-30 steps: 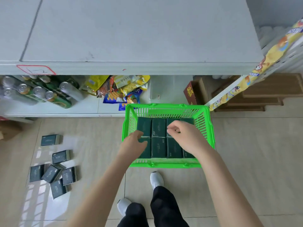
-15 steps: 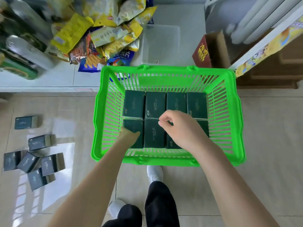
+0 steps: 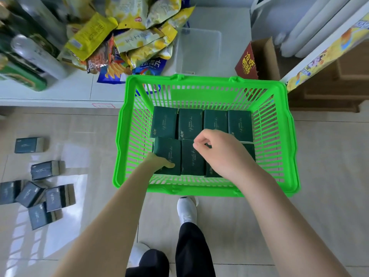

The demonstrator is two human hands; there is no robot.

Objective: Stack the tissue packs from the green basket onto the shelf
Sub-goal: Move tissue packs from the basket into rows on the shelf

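A green basket (image 3: 289,136) stands on the tiled floor and holds several dark green tissue packs in two rows. My left hand (image 3: 159,163) grips the front-left tissue pack (image 3: 168,150), thumb on its top, and the pack sits slightly raised and tilted. My right hand (image 3: 219,152) hovers over the front row with its fingers curled, thumb and forefinger tips close together, holding nothing I can see. It hides much of the pack beneath it. The white shelf (image 3: 60,92) lies just behind the basket at floor level.
Snack bags (image 3: 129,37) and drink cans (image 3: 36,52) crowd the shelf's left part; a clear plastic tub (image 3: 199,50) and a red carton (image 3: 247,62) sit behind the basket. Several grey-blue tissue packs (image 3: 46,188) lie scattered on the floor at left. My feet stand below the basket.
The view has dropped closer to the basket. My left hand went down to the front-left pack and took hold of it, lifting it a little. My right hand stayed curled over the front row.
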